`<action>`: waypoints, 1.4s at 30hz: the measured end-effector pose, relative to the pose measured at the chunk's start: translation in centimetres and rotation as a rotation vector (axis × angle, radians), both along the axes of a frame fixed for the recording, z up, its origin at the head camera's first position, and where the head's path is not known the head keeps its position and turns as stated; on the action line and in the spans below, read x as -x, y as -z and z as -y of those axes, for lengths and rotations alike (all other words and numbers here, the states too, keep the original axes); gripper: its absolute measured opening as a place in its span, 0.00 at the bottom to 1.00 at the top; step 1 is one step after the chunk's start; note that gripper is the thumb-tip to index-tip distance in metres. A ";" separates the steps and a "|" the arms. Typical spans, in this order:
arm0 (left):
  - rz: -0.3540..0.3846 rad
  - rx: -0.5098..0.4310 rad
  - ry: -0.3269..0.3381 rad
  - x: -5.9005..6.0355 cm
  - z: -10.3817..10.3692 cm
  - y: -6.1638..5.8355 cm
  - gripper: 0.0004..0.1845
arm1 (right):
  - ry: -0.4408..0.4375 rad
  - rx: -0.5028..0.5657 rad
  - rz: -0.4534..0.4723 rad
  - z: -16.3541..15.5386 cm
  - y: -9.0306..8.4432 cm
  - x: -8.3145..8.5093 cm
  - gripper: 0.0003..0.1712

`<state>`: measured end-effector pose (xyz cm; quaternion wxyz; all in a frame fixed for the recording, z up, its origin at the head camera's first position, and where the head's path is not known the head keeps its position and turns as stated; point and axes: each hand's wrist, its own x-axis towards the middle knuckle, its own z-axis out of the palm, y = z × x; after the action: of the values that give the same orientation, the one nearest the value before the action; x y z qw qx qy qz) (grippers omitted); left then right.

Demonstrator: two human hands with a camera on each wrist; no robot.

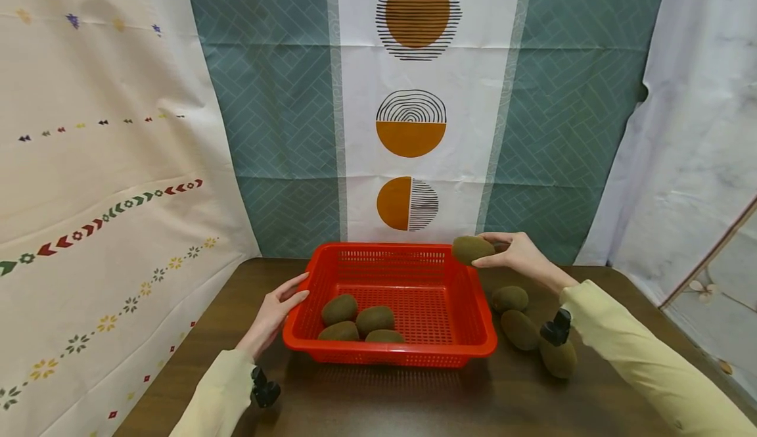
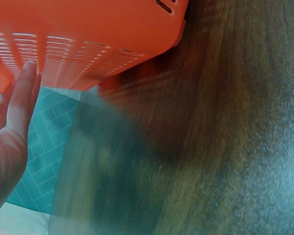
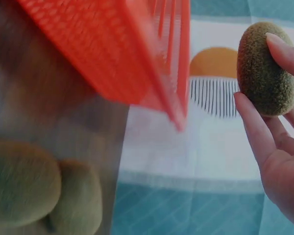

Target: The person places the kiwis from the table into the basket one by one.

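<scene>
Kiwi (image 1: pixel 472 249) pinched by the fingertips of the right hand (image 1: pixel 520 255), raised over the basket's (image 1: pixel 408 355) rim at its 2 o'clock corner. Step in hand, by judgement: carrying fruit from desk (image 1: pixel 414 397) to basket. The next move calls for a short reach toward 9 o'clock, then a low release beside the four kiwis (image 1: pixel 357 325) lying at the basket's 7 o'clock. Left hand (image 1: pixel 278 309), fingers straight, rests against the basket's 9 o'clock wall. Three loose kiwis (image 1: pixel 523 325) lie on the desk at the basket's 3 o'clock.

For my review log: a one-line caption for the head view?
Right hand holds a kiwi over the red basket; left hand touches its side.
</scene>
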<state>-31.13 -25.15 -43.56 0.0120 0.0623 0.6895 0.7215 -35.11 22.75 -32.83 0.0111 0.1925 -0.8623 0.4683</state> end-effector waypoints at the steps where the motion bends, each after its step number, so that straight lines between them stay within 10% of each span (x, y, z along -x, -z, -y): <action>1: 0.002 0.002 0.003 0.0 0.0 -0.1 0.29 | -0.005 0.003 0.009 0.5 -0.2 0.0 0.36; 14: 0.020 0.005 0.022 -1.5 -0.5 -2.3 0.28 | -0.095 0.001 0.021 6.5 -0.5 1.3 0.36; 42: 0.003 -0.010 0.018 -0.7 -0.2 -1.2 0.29 | -0.194 0.039 0.092 14.6 5.4 4.6 0.27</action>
<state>-30.39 -24.90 -42.36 0.0191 0.0678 0.6853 0.7248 -39.70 8.10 -38.19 -0.0700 0.2530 -0.8299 0.4923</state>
